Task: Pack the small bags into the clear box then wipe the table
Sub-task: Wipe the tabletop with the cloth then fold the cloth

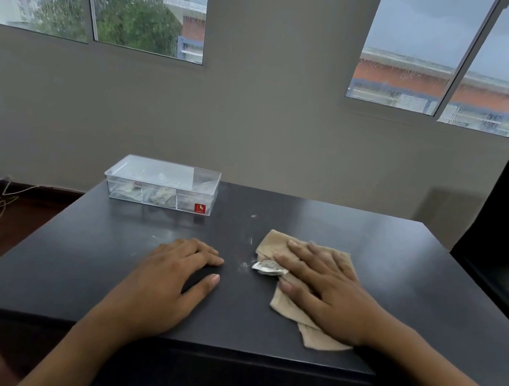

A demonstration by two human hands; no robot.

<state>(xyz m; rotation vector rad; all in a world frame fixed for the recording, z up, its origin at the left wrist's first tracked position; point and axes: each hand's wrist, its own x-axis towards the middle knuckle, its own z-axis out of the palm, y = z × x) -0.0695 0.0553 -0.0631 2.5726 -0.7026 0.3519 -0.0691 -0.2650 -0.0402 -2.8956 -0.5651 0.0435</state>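
Hands, two: left hand (171, 281) on table (380, 269), right hand (319, 281) on one cloth (276, 242).

Dark matte rectangular table (321, 228) fills centre and lower frame. Upper left of its top: clear plastic rectangular box (162, 184) with red label, small bags inside. Right of centre: crumpled beige cloth (292, 297), flat under the right hand (322, 286). Left hand (168, 281) palm-down on bare surface, lower centre. Faint pale smears (248, 256) between hands.
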